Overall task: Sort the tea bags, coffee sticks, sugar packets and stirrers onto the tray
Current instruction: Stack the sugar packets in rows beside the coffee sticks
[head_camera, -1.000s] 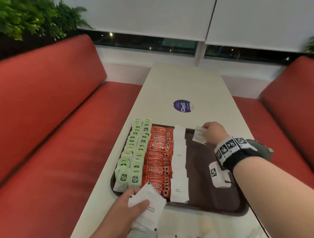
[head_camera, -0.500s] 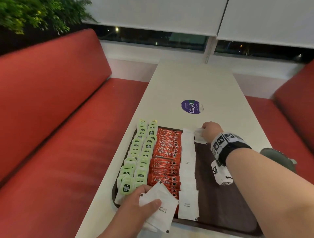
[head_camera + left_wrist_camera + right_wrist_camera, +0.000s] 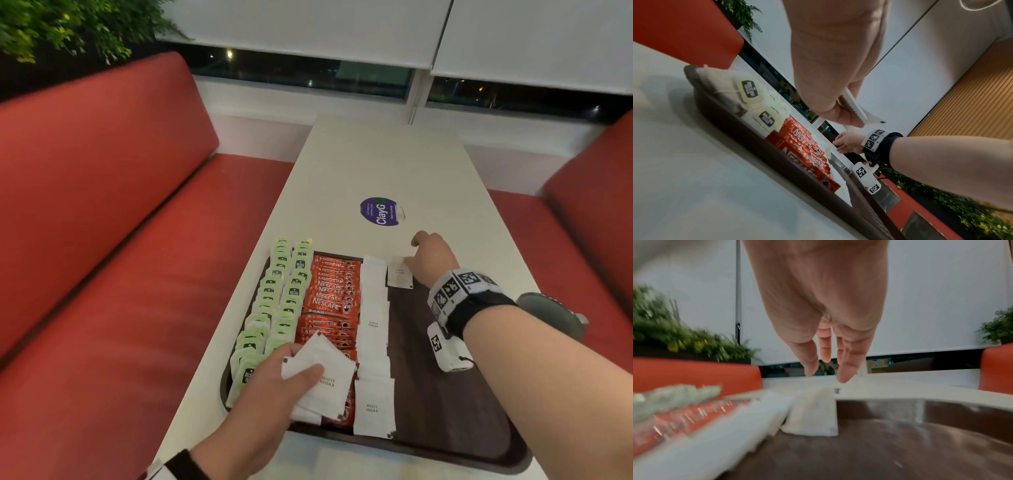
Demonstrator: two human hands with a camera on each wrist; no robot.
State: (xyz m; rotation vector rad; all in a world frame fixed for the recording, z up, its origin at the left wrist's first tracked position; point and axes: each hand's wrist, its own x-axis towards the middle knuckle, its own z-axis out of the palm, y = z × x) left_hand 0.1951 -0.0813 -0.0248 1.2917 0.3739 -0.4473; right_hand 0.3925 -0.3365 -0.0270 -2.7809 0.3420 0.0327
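Sticker [image 3: 379, 211] on table [image 3: 359, 161] beyond tray [image 3: 455, 411]; benches [image 3: 102, 205] either side.

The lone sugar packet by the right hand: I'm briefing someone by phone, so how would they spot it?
Find the brown tray on the white table. At its far edge, right of the white sugar column, lies the lone sugar packet. It alone starts a new column, just below the right hand.

- Matt white paper is seen on the sugar packets [image 3: 373, 342].
- Glossy red foil is shown by the coffee sticks [image 3: 330, 298].
- A dark, faintly textured plastic is seen on the tray [image 3: 455, 411].
- A smooth, matt pale top is presented by the bench [image 3: 387, 164].
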